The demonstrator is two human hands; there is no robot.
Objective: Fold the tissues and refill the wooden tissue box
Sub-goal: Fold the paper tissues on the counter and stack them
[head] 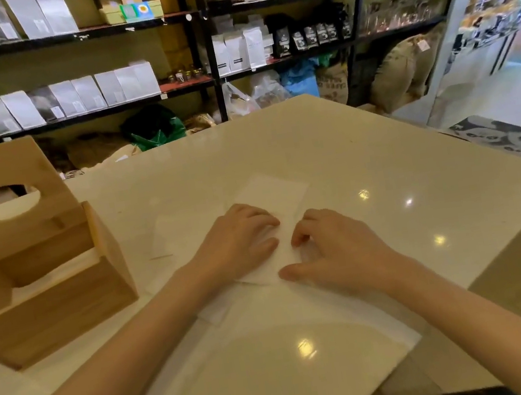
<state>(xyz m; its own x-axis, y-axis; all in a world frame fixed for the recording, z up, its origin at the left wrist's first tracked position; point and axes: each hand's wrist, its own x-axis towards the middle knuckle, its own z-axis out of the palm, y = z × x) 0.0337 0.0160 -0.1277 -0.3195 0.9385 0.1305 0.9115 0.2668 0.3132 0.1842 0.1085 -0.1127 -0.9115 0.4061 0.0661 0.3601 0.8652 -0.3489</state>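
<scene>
A white tissue (272,195) lies flat on the cream table (385,177), near the middle. My left hand (238,240) and my right hand (332,250) both rest on it, fingers curled and pressing down on the paper close together. Another white tissue (186,233) lies flat just left of my left hand. The wooden tissue box (50,299) stands at the left with white tissue showing inside. Its wooden lid (3,200), with an oval hole, leans tilted in the box's open top.
A large white sheet (358,325) lies on the table in front of me under my forearms. Black shelves with bags and kettles (229,52) stand behind the table. The table's right edge (513,232) drops to the floor, where a patterned mat (513,140) lies.
</scene>
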